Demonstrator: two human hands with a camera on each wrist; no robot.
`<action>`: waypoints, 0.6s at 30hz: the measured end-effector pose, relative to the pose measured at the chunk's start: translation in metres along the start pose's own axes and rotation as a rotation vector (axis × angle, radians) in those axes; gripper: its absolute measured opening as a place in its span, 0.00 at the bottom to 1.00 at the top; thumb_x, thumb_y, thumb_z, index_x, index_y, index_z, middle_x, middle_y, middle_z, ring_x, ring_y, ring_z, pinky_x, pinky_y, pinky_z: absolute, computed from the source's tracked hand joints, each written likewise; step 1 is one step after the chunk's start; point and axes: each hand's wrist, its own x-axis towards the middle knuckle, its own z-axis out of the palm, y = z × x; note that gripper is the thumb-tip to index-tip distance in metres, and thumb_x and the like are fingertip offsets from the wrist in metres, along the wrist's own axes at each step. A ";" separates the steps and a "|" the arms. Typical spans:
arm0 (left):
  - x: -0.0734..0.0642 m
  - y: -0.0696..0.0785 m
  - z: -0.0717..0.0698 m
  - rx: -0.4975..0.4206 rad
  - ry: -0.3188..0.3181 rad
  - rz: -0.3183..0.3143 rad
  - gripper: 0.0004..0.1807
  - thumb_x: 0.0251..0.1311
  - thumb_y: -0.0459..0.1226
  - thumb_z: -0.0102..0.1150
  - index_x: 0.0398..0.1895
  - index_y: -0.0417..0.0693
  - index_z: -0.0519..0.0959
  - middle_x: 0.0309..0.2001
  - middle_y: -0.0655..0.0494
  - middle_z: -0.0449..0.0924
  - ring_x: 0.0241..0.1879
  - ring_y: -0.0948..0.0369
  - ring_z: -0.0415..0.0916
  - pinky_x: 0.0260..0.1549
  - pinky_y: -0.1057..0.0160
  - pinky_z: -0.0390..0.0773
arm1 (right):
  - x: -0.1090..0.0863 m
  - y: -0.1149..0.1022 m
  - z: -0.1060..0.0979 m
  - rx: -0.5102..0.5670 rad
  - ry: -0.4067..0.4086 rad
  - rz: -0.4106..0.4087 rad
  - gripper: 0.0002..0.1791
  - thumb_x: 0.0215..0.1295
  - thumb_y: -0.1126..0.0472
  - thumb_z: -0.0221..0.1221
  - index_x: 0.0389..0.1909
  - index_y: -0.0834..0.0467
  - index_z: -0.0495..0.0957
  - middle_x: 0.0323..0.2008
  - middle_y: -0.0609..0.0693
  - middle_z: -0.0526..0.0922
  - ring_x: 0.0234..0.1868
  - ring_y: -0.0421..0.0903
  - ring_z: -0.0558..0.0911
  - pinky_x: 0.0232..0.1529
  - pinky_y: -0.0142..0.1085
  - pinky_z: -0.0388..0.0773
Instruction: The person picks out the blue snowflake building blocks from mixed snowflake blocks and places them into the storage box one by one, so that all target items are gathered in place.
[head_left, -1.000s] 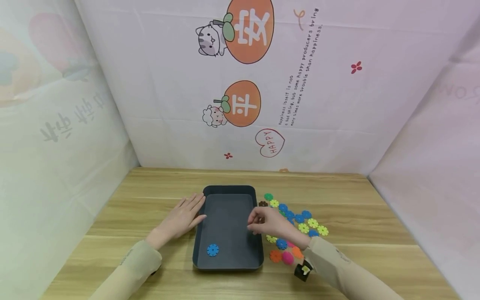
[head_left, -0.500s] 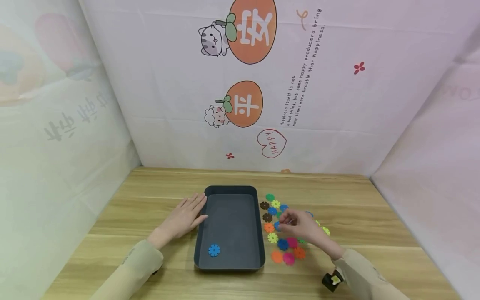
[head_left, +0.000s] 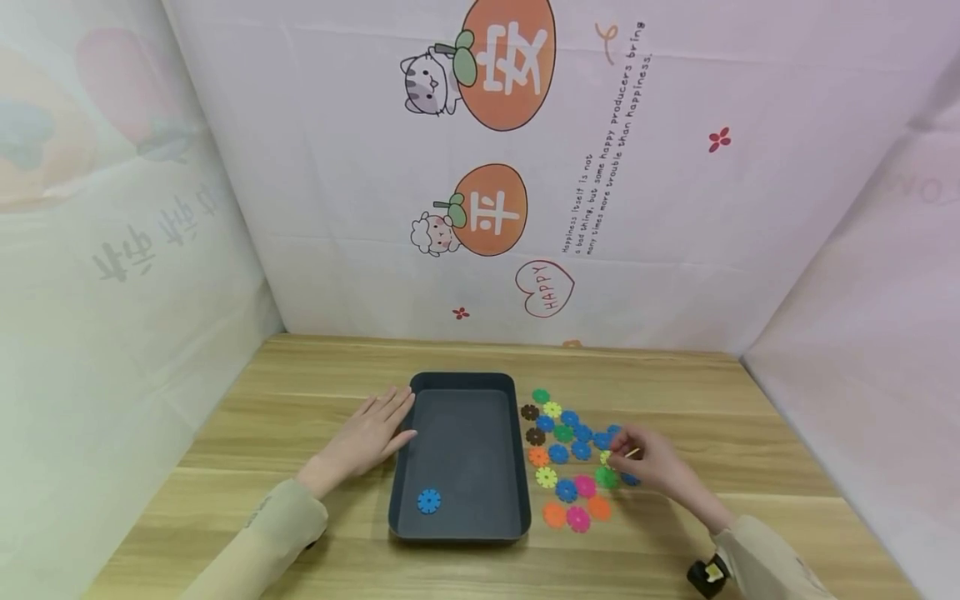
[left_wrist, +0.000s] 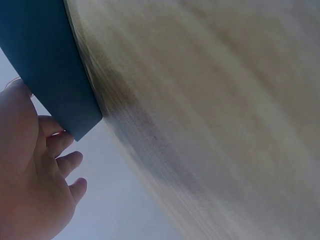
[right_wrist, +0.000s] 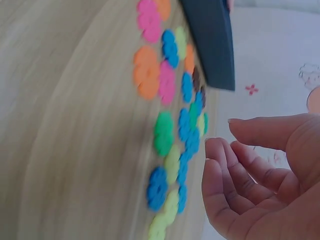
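My left hand (head_left: 365, 433) rests on the left rim of a dark grey rectangular tray (head_left: 468, 450), fingers extended. In the left wrist view its fingertips touch the tray's wall (left_wrist: 50, 60). One blue notched plastic disc (head_left: 429, 501) lies inside the tray, near its front left. To the right, my right hand (head_left: 652, 457) is low over the far side of a group of notched discs. Its thumb and bent fingers stand apart in the right wrist view, with nothing between them. Yellow discs (right_wrist: 171, 207) lie on the table just beyond those fingers, partly hidden by the hand in the head view.
Blue, green, brown, orange and pink discs (head_left: 578, 519) spread flat over the wooden table (head_left: 322, 550) along the tray's right side. Printed white sheets (head_left: 337, 208) hang at the back and both sides. A small black device (head_left: 707, 577) sits under the right sleeve.
My right hand has moved right, from over the tray's right rim to the far side of the discs, uncovering those nearer the tray. My left hand stays at the left rim.
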 end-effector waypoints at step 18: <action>-0.001 0.000 0.002 0.007 0.006 -0.002 0.37 0.74 0.54 0.44 0.77 0.42 0.56 0.78 0.45 0.54 0.77 0.45 0.54 0.74 0.40 0.57 | -0.009 0.039 -0.011 -0.108 0.001 0.148 0.15 0.55 0.63 0.69 0.39 0.67 0.79 0.34 0.53 0.84 0.36 0.43 0.81 0.35 0.28 0.79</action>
